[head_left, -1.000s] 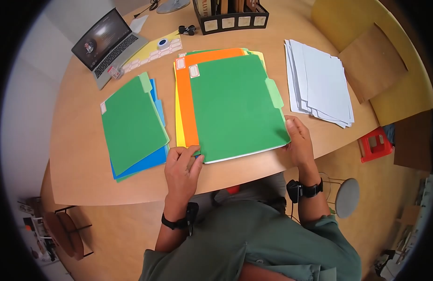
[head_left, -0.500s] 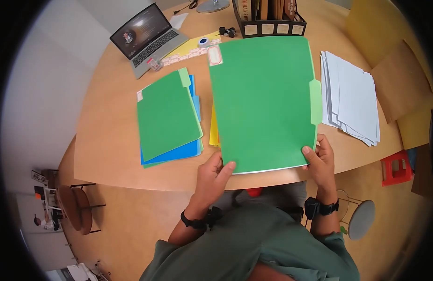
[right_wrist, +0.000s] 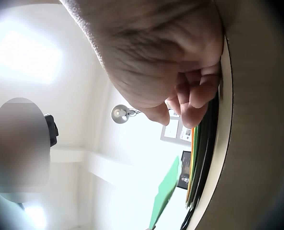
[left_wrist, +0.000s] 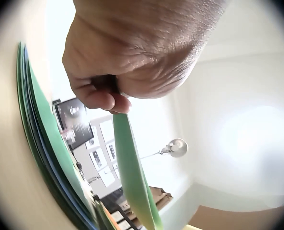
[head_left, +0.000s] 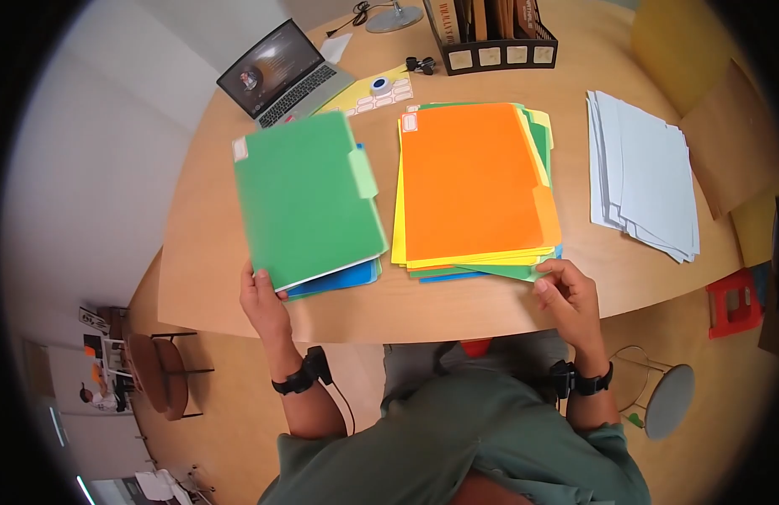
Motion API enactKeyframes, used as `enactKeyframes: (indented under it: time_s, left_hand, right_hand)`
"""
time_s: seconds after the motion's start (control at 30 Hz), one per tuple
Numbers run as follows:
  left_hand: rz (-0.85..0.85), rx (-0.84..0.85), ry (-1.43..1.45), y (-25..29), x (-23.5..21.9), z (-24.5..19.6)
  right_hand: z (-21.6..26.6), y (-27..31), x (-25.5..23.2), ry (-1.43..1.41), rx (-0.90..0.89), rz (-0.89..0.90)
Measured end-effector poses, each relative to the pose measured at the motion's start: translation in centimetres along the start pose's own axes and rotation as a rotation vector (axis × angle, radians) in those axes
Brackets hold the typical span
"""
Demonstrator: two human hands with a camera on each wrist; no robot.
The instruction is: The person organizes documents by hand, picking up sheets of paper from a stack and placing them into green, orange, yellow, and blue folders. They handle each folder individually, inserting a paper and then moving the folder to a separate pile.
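Note:
My left hand [head_left: 265, 305] pinches a green file folder [head_left: 309, 202] by its near left corner. The folder carries a white label and a light green tab, and it overlaps the left pile in the head view. From the left wrist view, this folder hangs apart from the pile of green and blue folders [left_wrist: 51, 148]. An orange folder [head_left: 478, 181] tops the middle stack, with yellow, green and blue edges showing under it. My right hand [head_left: 570, 296] is at that stack's near right corner, its fingers loosely bent and holding nothing.
Loose white papers [head_left: 646, 177] lie in a pile at the right. At the back stand a laptop [head_left: 280, 76], a tape roll [head_left: 381, 85] on label sheets, and a black file box [head_left: 499, 57] with books. A grey stool [head_left: 669, 401] is beyond the table's near edge.
The green folder was lifted off the middle stack with both hands, then carried left by the left hand. The right hand has let go of it, and the orange folder is now uncovered.

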State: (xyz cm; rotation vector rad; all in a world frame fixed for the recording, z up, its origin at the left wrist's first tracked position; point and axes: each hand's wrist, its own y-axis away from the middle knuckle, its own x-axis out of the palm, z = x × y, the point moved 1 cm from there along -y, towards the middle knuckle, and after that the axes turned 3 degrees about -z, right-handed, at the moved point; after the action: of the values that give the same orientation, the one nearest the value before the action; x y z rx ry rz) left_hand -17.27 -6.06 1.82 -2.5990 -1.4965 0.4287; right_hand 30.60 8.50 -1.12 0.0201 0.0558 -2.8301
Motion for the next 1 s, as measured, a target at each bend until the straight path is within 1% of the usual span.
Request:
enactKeyframes:
  time_s: [0.03,0.07,0.13,0.17,0.2,0.23,0.27,0.33,0.37,0.43,0.47,0.5,0.53,0.57,0.63,0.67,0.7,0.73,0.77,0.8,0.83,0.87,0.9,0.93,1.0]
  left_hand:
    - [-0.029,0.041,-0.101,-0.4,-0.7,0.5]
    - [-0.020,0.046,-0.102,-0.6,-1.2,0.6]
    - [-0.098,0.038,-0.398,-0.8,-2.1,1.0]
    - [-0.086,0.040,-0.396,-0.9,-2.7,2.0]
    - [-0.166,0.268,-0.650,-1.1,-3.3,3.2]
    - [-0.245,0.503,-0.896,-0.9,-2.4,2.5]
    - [-0.230,0.507,-0.889,-0.6,-1.7,2.0]
    - [-0.138,0.262,-0.628,0.9,-0.3,0.2]
    - [-0.124,0.260,-0.627,1.5,0.6,-0.3]
    - [0.146,0.245,-0.468,2.8,2.9,-1.2]
    - [0.151,0.240,-0.466,3.8,4.3,-2.1]
    - [0.256,0.267,-0.453,4.9,6.0,-3.2]
    - [0.360,0.295,-0.438,5.9,7.6,-4.0]
    - [0.362,0.295,-0.436,6.6,9.0,-4.4]
    - [0.527,0.425,-0.484,7.9,11.8,-5.3]
    - [0.527,0.427,-0.480,8.4,12.9,-5.7]
    - [0.578,0.477,-0.485,8.9,14.0,-6.2]
    - [0.630,0.529,-0.491,9.4,14.9,-6.5]
    - [0.671,0.479,-0.495,9.7,15.5,-6.5]
    - [0.672,0.480,-0.493,9.9,15.8,-6.5]
    - [0.688,0.523,-0.524,10.1,16.2,-6.3]
    - [0.702,0.565,-0.558,10.2,16.4,-6.2]
    - [0.705,0.566,-0.561,10.3,16.4,-6.0]
    - [0.702,0.570,-0.567,10.4,16.4,-5.8]
    - [0.695,0.578,-0.576,10.4,16.2,-5.4]
  right_hand:
    - [0.0,0.1,0.0,-0.006,0.001,-0.009]
    - [0.0,0.1,0.1,0.013,-0.001,-0.008]
    - [0.1,0.1,0.1,0.032,-0.001,-0.018]
    - [0.0,0.1,0.1,0.042,-0.004,-0.008]
    - [0.0,0.1,-0.1,0.055,-0.005,0.001]
    - [0.0,0.1,-0.2,0.058,-0.001,-0.013]
    - [0.0,0.1,-0.2,0.078,-0.010,-0.008]
    - [0.1,0.2,-0.2,0.101,-0.010,-0.016]
    - [0.1,0.2,-0.3,0.099,-0.019,-0.045]
    - [-0.2,0.1,-0.3,0.104,-0.024,-0.077]
    - [-0.6,-0.1,-0.3,0.101,-0.065,-0.169]
    - [-0.7,-0.2,-0.3,0.097,-0.107,-0.261]
    - [-0.1,-0.5,-0.2,0.100,-0.105,-0.264]
    - [1.0,-0.8,-0.2,0.137,-0.130,-0.288]
    - [2.2,-1.3,-0.4,0.176,-0.160,-0.317]
    - [2.6,-1.5,-0.5,0.191,-0.116,-0.259]
    - [2.8,-1.7,-0.5,0.206,-0.074,-0.199]
    - [2.9,-1.8,-0.5,0.208,-0.077,-0.201]
    - [2.8,-1.9,-0.5,0.234,-0.061,-0.174]
    - [2.8,-1.9,-0.4,0.259,-0.044,-0.148]
    - [2.8,-2.0,-0.5,0.258,-0.041,-0.154]
    - [2.9,-2.1,-0.4,0.254,-0.036,-0.118]
    - [2.8,-2.2,-0.4,0.249,-0.032,-0.080]
    - [2.4,-2.5,-0.4,0.246,-0.031,-0.081]
    - [1.4,-3.1,-0.6,0.202,-0.094,-0.091]
